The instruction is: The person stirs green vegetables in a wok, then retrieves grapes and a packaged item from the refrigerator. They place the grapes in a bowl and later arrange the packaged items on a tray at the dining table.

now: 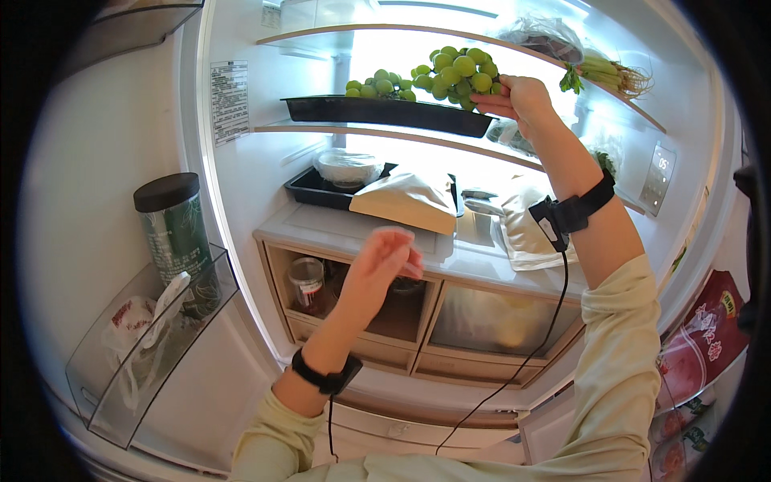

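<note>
Inside an open refrigerator, my right hand (519, 103) grips the right end of a bunch of green grapes (455, 71). That bunch is raised over the right part of a black tray (385, 114), partly on or just above its rim; contact is hard to tell. More green grapes (380, 85) lie in the left part of the tray, which sits on the middle shelf (337, 129). My left hand (385, 259) hovers lower down, in front of the drawers, with loosely curled fingers and nothing visible in it. Motion blurs its fingertips.
Below stand a black tray (307, 191) with a wrapped bowl (348, 165), a paper-like package (409, 202) and a pale bag (530, 232). Scallions (608, 73) overhang the upper shelf. A green canister (174, 232) stands in the left door bin (129, 410). Cables hang from both wrist straps.
</note>
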A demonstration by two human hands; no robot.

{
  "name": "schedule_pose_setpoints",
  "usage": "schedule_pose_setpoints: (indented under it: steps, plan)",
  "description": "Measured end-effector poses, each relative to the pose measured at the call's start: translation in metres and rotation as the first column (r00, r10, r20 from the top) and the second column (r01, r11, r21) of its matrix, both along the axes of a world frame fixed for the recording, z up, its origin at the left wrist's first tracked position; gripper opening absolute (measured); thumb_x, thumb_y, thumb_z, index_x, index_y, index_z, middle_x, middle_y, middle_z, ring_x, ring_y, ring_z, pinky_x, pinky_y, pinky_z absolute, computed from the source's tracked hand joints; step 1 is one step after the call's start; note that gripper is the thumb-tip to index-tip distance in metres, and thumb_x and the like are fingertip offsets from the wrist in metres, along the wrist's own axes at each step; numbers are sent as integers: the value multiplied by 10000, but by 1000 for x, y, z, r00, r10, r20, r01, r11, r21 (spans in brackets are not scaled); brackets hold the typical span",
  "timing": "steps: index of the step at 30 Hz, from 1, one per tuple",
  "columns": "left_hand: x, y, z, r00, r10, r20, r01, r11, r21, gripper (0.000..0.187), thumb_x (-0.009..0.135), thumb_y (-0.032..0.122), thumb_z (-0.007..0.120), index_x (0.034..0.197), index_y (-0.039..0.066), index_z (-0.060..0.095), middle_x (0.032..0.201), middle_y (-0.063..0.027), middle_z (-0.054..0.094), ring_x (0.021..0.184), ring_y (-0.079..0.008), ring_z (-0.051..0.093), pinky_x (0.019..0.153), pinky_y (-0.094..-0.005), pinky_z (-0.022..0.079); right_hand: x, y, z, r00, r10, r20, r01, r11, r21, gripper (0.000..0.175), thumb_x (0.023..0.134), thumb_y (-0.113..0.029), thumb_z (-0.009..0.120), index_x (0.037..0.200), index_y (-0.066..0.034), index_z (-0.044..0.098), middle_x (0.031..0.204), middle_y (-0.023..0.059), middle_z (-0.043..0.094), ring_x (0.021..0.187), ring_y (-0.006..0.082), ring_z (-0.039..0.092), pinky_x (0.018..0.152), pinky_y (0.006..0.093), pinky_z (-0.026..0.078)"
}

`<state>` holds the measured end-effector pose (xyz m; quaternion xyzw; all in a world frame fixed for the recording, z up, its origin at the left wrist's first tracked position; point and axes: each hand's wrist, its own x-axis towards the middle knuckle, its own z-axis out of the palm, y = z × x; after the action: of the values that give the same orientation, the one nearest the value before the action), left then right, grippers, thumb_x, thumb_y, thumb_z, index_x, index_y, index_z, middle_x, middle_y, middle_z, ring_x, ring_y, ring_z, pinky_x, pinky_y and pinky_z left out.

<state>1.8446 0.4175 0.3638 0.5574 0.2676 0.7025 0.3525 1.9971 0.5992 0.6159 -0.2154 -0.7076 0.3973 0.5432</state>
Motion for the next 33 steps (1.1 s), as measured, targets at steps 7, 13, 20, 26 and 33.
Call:
schedule_pose_setpoints:
  steps: [7,13,20,26,33]
  plan:
    - [8,46,80,980,-78,181,48,985,165,478,1010,289,517,1376,12,386,1270,-236,526,1215,-311,535,1002,-439,497,20,-23,-9,993,-57,-105,64,996,67,232,984,-171,538,859,24,561,879,168,679,804,272,718,772,354,628]
    - [19,36,115,778,-292,557,227,956,183,963,906,650,499,1529,73,44,1478,-275,236,1404,-376,293,1095,-563,398,42,-53,-33,993,82,-82,-75,994,83,250,955,-225,611,841,-6,574,887,116,664,766,200,700,715,326,606]
    - [25,-41,77,708,-393,587,266,918,293,793,892,698,489,1415,131,306,1383,-125,390,1341,-317,376,1110,-559,346,66,-156,-116,996,83,17,-83,996,-38,324,952,-282,597,779,-10,569,858,127,685,826,203,705,729,310,579]
    - [51,-145,25,628,-285,724,241,956,167,644,947,623,478,1370,142,413,1341,-76,468,1292,-275,433,1120,-496,314,81,-264,-194,989,138,-52,-147,955,-257,267,985,-252,586,879,-7,584,759,22,557,774,146,637,740,331,561]
    - [93,-288,-48,657,-157,737,136,987,89,638,986,552,451,1486,186,301,1440,-97,427,1336,-300,414,1122,-502,309,123,-364,-281,940,337,-50,-335,890,-311,244,1013,-188,543,1025,43,618,939,110,686,833,202,693,780,338,584]
